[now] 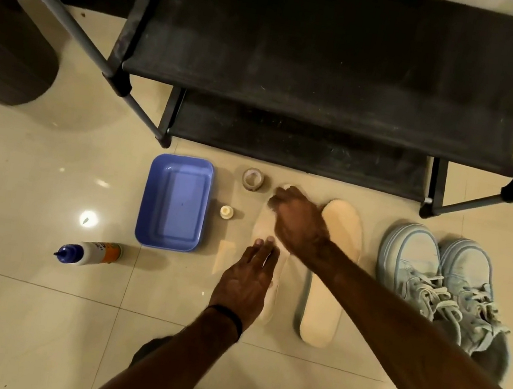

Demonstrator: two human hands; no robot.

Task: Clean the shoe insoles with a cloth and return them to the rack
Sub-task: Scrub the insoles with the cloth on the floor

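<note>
Both forearms reach down from the bottom edge over the glossy tiled floor point(9, 305), the left wrist wearing a thin black band point(229, 317). That left hand point(245, 281) lies flat with fingers stretched out, pressing on the heel half of the left insole point(265, 226), a pale one lying lengthwise on the tiles. Over its toe end the right hand point(298, 221) is curled with fingers bunched; something small and white peeks out past the knuckles, though I cannot tell whether it is the cloth or what exactly the fingers grip. Just beside, to the right, lies the second insole point(333, 275), untouched, and beyond it a pair of light blue sneakers point(438, 279) side by side. Left of the hands sit a small cream bottle point(226, 212), a tape roll point(253, 179), a blue plastic tray point(176, 201), and a tipped-over glue bottle point(91, 253). Behind everything stands the black shoe rack point(331, 64), shelves bare.
</note>
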